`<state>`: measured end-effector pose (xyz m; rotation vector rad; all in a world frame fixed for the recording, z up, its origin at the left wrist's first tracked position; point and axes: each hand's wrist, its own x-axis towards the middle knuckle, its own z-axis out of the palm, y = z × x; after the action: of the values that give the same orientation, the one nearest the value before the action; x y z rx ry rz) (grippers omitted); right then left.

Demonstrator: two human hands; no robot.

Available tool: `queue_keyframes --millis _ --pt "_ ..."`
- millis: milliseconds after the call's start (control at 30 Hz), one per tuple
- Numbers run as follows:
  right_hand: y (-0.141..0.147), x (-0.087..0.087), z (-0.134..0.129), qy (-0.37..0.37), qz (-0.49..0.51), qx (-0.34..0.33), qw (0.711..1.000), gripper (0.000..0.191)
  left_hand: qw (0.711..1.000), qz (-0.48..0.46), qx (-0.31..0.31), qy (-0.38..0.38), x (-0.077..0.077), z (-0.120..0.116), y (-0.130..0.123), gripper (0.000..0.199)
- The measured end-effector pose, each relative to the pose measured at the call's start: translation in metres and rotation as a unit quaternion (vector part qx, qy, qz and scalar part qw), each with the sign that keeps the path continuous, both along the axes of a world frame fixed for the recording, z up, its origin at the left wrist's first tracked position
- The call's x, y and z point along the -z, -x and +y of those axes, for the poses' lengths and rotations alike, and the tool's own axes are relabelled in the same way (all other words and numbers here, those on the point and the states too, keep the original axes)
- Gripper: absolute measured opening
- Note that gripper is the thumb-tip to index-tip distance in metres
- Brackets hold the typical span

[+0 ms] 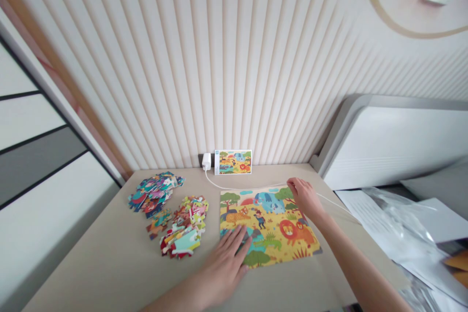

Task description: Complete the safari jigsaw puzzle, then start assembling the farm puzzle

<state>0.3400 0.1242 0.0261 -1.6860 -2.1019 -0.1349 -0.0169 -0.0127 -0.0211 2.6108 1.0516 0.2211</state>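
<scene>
An animal jigsaw puzzle (272, 226), its pieces joined into one sheet, lies on the tabletop with lions, elephants, a leopard and a crocodile on it. Fingers spread, my left hand (228, 263) rests flat on its lower left part. At the puzzle's upper right corner, my right hand (303, 195) has its fingers pinched together. A thin white charging cable (223, 188) runs along the puzzle's top edge into those fingertips and comes out past the wrist. What lies under the right palm is hidden.
Left of the puzzle are two heaps of loose pieces, one mostly blue (157, 190) and one red and green (185, 229). A picture card (234, 162) leans on the ribbed wall beside a white charger (206, 161). Papers and clear plastic (398, 219) lie on the right.
</scene>
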Motion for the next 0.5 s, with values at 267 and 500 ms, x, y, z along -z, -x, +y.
queue_keyframes --millis 267,500 --pt "-0.001 -0.021 -0.029 0.005 0.055 -0.049 0.997 0.034 1.000 -0.004 0.012 0.007 0.004 0.033 -0.053 0.061" --pt "-0.016 -0.026 -0.056 0.025 0.019 -0.093 0.995 0.034 1.000 -0.009 0.011 -0.002 0.011 0.061 -0.088 0.061"
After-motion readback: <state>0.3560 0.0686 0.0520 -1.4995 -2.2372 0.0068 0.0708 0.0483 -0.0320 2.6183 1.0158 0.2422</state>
